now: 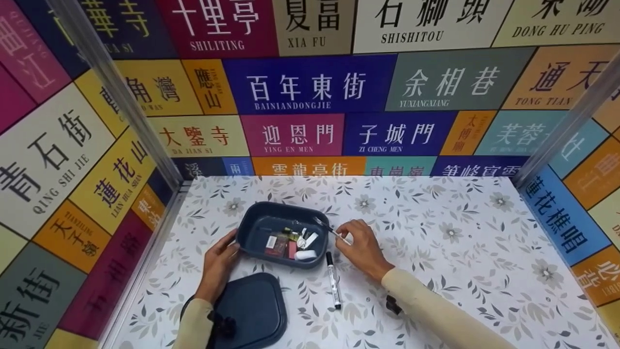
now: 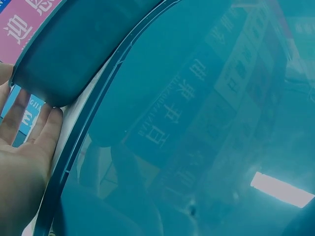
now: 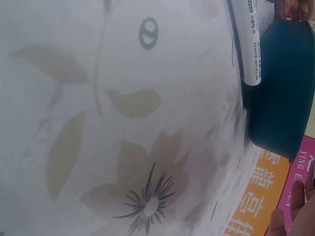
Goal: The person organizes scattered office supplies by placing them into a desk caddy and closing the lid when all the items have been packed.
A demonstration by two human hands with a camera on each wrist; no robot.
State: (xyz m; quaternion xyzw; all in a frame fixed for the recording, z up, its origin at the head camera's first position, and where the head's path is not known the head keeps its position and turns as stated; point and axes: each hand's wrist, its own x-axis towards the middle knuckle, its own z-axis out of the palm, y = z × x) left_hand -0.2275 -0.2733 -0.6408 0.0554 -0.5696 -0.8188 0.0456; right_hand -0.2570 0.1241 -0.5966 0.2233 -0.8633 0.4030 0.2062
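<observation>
A dark blue plastic box (image 1: 252, 213) stands on the table with several small items in it. Among these are a reddish pack with a white label (image 1: 275, 244), a pink block (image 1: 292, 250) and a rounded white piece (image 1: 305, 255). My left hand (image 1: 219, 264) holds the box's left side; in the left wrist view, the fingers (image 2: 50, 123) lie against its outer wall. Over the right rim, my right hand (image 1: 361, 245) pinches a slim pen-like stick (image 1: 332, 230), its dark end reaching over the box. A whiteboard marker (image 1: 334, 281) lies just below, near the box.
The box's dark blue lid (image 1: 254, 308) lies flat on the table, in front of the box and beside my left forearm. Floral paper covers the tabletop (image 1: 460, 271). Panels with coloured street-name signs (image 1: 310, 85) enclose the back and both sides.
</observation>
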